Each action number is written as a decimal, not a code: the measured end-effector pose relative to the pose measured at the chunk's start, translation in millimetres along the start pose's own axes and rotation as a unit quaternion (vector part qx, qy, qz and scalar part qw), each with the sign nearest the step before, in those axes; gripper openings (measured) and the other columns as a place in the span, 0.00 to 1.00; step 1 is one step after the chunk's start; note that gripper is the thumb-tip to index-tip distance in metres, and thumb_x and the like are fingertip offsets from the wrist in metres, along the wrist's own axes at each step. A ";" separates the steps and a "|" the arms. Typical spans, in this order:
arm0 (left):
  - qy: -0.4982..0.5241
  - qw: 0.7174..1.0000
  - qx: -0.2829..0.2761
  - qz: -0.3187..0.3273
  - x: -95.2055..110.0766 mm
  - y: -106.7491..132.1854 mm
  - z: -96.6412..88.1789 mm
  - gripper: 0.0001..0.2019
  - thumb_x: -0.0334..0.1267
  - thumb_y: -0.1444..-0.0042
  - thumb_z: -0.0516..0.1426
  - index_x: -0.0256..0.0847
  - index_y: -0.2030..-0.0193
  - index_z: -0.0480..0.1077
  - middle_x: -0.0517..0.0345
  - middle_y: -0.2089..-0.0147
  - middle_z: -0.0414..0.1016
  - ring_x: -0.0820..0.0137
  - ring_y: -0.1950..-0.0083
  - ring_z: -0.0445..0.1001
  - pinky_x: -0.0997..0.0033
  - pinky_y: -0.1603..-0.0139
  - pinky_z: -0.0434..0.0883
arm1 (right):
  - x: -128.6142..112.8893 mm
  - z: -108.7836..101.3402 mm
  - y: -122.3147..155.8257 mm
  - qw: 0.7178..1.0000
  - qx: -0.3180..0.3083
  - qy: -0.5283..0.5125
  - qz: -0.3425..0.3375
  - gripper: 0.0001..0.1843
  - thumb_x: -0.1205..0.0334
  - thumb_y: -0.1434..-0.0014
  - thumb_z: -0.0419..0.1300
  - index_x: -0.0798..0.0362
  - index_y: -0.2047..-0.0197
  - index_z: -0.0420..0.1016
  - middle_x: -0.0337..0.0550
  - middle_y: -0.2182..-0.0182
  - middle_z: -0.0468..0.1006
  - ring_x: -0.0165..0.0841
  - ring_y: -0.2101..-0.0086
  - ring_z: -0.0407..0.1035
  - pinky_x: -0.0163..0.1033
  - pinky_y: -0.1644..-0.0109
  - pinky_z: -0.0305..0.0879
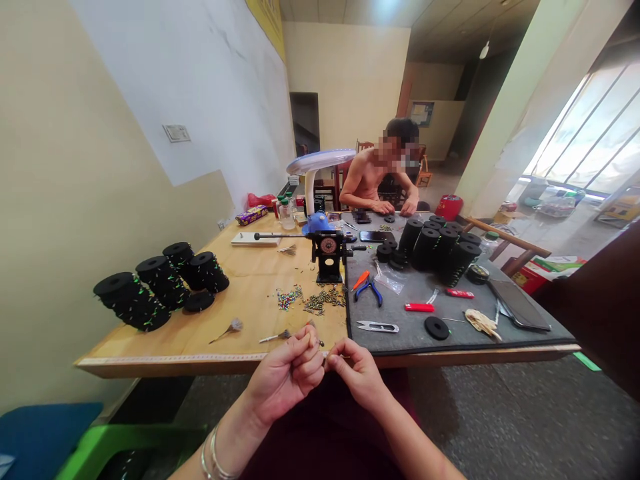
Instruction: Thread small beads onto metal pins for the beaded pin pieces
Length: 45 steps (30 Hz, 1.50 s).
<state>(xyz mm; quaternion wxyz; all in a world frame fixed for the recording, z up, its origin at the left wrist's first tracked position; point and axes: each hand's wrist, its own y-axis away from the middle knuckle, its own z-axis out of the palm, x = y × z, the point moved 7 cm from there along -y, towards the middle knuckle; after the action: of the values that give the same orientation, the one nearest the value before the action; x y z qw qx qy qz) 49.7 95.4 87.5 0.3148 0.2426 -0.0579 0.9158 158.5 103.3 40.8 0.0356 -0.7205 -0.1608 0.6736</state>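
Observation:
My left hand (293, 370), with bangles on its wrist, is held just off the table's front edge, its fingers curled into a pinch. Close beside it my right hand (361, 375) pinches thumb against forefinger. Whatever thin or tiny thing sits between the fingertips is too small to name. Beyond the hands lie a pile of small brass-coloured pieces (323, 301) and a pile of multicoloured beads (290, 298). Near my left hand are a thin white tool with a dark tip (275, 337) and a small bristly tuft on a stick (233, 327).
A black hand-cranked winder (329, 252) stands mid-table before a lamp (317, 220). Black foam spools are stacked left (155, 283) and right (425, 243). Pliers (371, 291), thread snips (379, 327), a red lighter (419, 307) and a foam disc (437, 327) lie on the grey mat. Another person (377, 177) works opposite.

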 end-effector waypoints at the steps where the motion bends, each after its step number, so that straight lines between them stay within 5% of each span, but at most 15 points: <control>1: -0.001 1.000 0.001 -0.003 -0.1 -0.5 -0.2 0.06 0.34 0.44 0.58 0.33 0.69 0.70 0.70 0.80 0.45 0.83 0.81 0.42 0.82 0.80 0.50 | -2.3 0.1 -0.5 1.000 -0.005 0.008 -0.004 0.12 0.56 0.41 0.57 0.55 0.70 0.72 0.40 0.75 0.77 0.31 0.72 0.69 0.35 0.65 0.64; 6: -0.006 1.000 0.004 -0.019 -2.7 -2.7 1.4 0.06 0.33 0.45 0.59 0.32 0.70 0.69 0.70 0.81 0.45 0.83 0.82 0.42 0.82 0.81 0.50 | -21.5 -2.5 -5.0 0.998 -0.021 0.046 -0.035 0.11 0.58 0.39 0.56 0.53 0.58 0.74 0.43 0.64 0.80 0.35 0.63 0.72 0.37 0.57 0.65; 12: -0.002 1.000 0.017 -0.024 -4.6 -2.5 -2.7 0.07 0.32 0.45 0.59 0.33 0.71 0.67 0.70 0.81 0.46 0.83 0.82 0.42 0.83 0.81 0.49 | -42.3 -3.4 -14.1 0.992 -0.002 0.097 -0.083 0.07 0.59 0.41 0.57 0.53 0.66 0.73 0.41 0.70 0.75 0.33 0.66 0.69 0.36 0.60 0.63; 36: 0.017 1.000 0.024 -0.008 -4.5 -4.4 -12.5 0.06 0.33 0.43 0.57 0.33 0.70 0.67 0.70 0.79 0.44 0.83 0.82 0.43 0.82 0.81 0.49 | -20.8 5.5 -13.1 0.999 -0.032 -0.005 0.007 0.12 0.53 0.41 0.55 0.53 0.70 0.66 0.34 0.78 0.65 0.27 0.77 0.59 0.32 0.71 0.58; 45: 0.005 1.000 0.018 -0.009 -0.2 -3.8 -5.5 0.07 0.32 0.43 0.57 0.32 0.70 0.69 0.70 0.80 0.45 0.83 0.81 0.41 0.83 0.81 0.50 | -10.7 9.8 -9.3 0.998 -0.049 -0.044 0.018 0.14 0.52 0.39 0.54 0.52 0.70 0.64 0.36 0.78 0.72 0.29 0.75 0.66 0.34 0.68 0.63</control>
<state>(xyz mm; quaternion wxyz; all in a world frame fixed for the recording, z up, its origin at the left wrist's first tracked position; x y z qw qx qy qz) 49.9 99.8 82.4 0.3193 0.2437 -0.0378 0.9150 146.7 107.5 52.7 -0.0189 -0.6936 -0.1818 0.6968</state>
